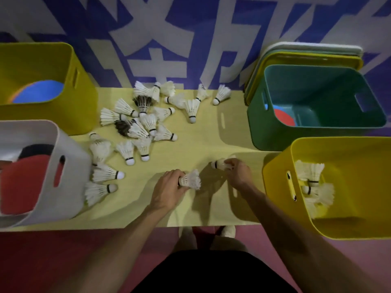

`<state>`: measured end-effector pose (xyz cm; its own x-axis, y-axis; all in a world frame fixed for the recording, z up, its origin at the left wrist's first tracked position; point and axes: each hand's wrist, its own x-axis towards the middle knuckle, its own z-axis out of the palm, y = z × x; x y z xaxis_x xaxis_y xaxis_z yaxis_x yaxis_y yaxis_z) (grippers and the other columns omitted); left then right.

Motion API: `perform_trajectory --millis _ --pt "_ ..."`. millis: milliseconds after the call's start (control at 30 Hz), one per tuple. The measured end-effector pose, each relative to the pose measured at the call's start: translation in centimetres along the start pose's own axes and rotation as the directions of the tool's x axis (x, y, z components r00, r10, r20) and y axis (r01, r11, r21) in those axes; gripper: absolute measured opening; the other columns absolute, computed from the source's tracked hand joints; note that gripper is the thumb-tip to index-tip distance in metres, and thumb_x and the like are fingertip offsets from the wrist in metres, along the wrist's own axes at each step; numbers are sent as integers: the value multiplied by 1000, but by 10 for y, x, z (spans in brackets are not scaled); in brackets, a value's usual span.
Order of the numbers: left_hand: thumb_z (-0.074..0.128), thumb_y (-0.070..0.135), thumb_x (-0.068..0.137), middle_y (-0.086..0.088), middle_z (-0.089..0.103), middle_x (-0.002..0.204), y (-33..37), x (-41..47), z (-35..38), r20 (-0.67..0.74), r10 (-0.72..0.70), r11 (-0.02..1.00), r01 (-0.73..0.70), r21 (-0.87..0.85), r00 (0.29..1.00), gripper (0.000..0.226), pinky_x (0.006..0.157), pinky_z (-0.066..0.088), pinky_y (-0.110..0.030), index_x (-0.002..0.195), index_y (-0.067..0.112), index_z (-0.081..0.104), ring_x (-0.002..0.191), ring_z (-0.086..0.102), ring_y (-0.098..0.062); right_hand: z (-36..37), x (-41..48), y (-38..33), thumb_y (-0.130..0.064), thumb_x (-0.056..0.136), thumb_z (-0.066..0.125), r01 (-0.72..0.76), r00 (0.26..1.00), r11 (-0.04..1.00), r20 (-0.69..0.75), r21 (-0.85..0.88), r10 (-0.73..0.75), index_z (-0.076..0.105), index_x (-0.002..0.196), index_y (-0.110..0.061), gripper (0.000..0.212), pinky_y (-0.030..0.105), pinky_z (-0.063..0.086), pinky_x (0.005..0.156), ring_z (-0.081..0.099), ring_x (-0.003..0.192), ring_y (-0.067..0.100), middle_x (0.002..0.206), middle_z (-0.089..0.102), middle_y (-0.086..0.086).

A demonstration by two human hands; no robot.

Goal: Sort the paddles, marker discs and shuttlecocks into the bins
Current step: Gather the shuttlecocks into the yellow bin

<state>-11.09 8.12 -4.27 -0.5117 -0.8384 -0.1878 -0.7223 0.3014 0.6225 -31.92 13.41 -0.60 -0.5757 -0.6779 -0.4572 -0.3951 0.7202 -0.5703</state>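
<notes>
Left hand (167,189): fingers are curled round the cork end of the left shuttlecock (191,180), whose feathers point right, low over the table (201,144) near its front edge.
Right hand (239,172): the feather end of the right shuttlecock (220,163) is pinched in the fingertips, with the cork pointing left; whether it rests on the table cannot be told.
Loose shuttlecocks (143,121): most are scattered over the table's middle and far left, mostly white, two dark-feathered; a few lie against the white bin (69,187).
Near yellow bin (359,208): it is set at the right front corner, just beside the right hand; several sorted shuttlecocks (311,172) are seen inside.
Green bin (275,132): it is placed behind the near yellow bin; a red round piece (283,118) lies on its floor.
Lids (306,51): a stack is leaned behind the green bin.
Far yellow bin (82,102): it is set at the left rear; a blue disc (40,92) is held within.
White bin, contents: a red paddle (25,182) is seen inside.
</notes>
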Motion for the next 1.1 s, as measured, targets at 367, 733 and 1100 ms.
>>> perform_trajectory --millis 367,733,1100 --pt "74 24 81 -3 64 108 15 0 -53 -223 -273 909 176 -378 936 46 79 47 -26 123 13 59 93 59 -14 -17 -2 -64 -6 85 55 409 911 911 34 63 -411 71 96 -14 20 19 41 71 61 87 13 97 70 -3" --pt "72 31 82 7 67 105 147 1 -70 -350 -271 804 11 -595 897 35 70 45 -17 113 18 62 93 62 -8 -133 -21 -61 -3 84 66 529 837 708 -152 468 -525 55 125 -13 44 24 55 71 64 77 12 84 66 3" --pt "74 16 80 5 67 99 307 -7 24 -175 -36 792 -79 -606 984 35 70 51 -16 111 20 57 85 61 -2 -270 0 81 1 82 67 434 894 699 -177 569 -411 68 86 -14 16 30 51 71 62 74 16 78 68 8"
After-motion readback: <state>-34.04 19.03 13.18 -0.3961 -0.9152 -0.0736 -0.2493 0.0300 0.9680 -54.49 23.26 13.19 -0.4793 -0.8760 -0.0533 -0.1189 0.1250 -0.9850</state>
